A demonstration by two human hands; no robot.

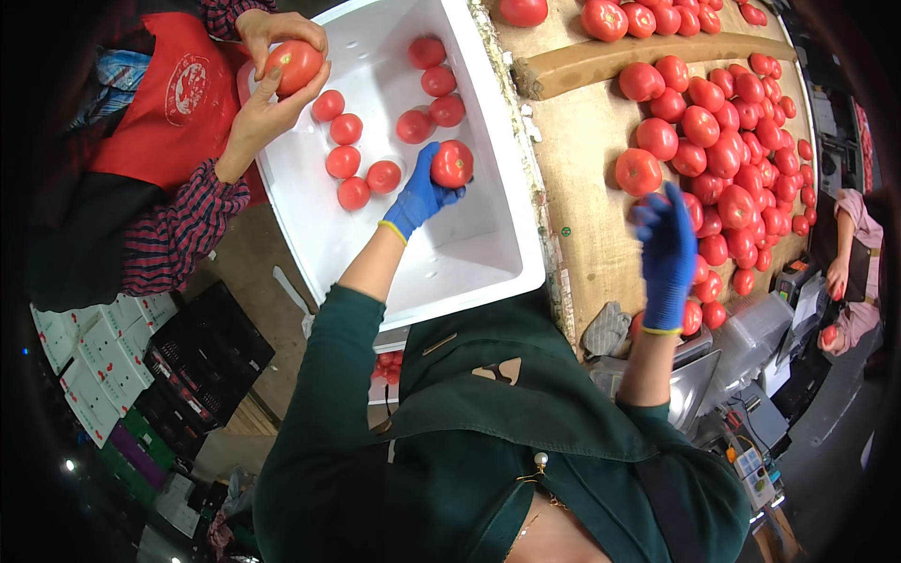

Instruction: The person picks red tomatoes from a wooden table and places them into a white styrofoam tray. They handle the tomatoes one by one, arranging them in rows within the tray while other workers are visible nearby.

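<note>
Over the white foam box [394, 299], my left hand [422, 193], in a blue glove with a yellow cuff, grips a red tomato [452, 164]. Several tomatoes [343, 161] lie stem side hidden on the floor of the box, in two loose groups. My right hand [665, 246], in a matching glove and slightly blurred, is at the left edge of a large heap of tomatoes [725, 155] on the wooden table [577, 176]. Its fingers are raised and look apart; a tomato lies partly behind them, and no held tomato can be made out.
A co-worker's bare hands [281, 105] hold a tomato [294, 67] over the box's far left rim. A wooden bar [654, 60] crosses the table. Near my right forearm lie a grey glove [607, 329] and clear plastic containers [753, 331]. Another person's hands [838, 278] are at far right.
</note>
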